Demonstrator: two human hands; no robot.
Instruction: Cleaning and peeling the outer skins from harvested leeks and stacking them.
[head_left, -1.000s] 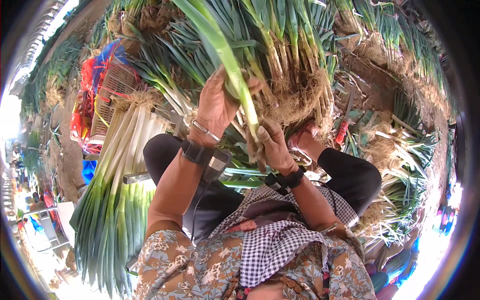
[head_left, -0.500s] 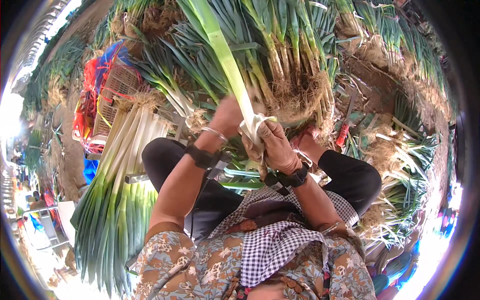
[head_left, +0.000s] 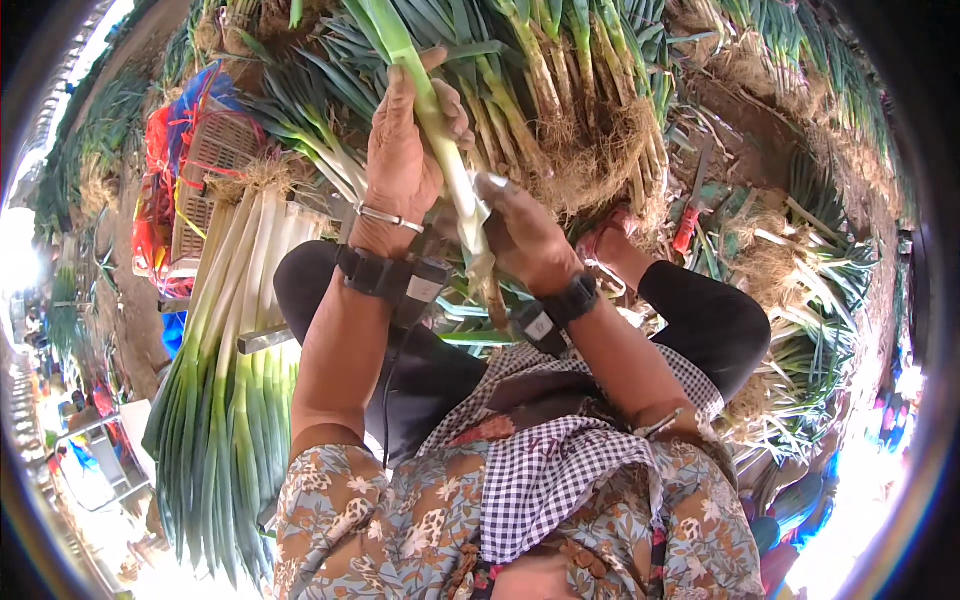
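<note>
My left hand [head_left: 405, 150] is wrapped around a single leek [head_left: 455, 170], its thumb and fingers on the pale green part of the stalk. The leek slants from the green leaves at the top down to its white lower end, where loose outer skin [head_left: 482, 265] hangs. Close against that lower end is my right hand [head_left: 530, 235], its fingers curled toward the stalk. They are partly smeared and shadowed, so their grip is not clear. Leeks with brown roots [head_left: 600, 190] lie just beyond my hands. A row of pale, trimmed leeks [head_left: 245, 270] rests by my left knee.
A tan plastic crate [head_left: 215, 170] with red and blue plastic stands at the left. Beyond my right foot lies a knife with a red handle [head_left: 686, 230]. Leeks and root scraps [head_left: 780, 280] cover the ground at the right, and more bundles [head_left: 800, 80] lie farther back.
My left hand has moved up the stalk and closed around it. My right hand has shifted slightly up beside the leek's lower end. The loose skin hangs lower.
</note>
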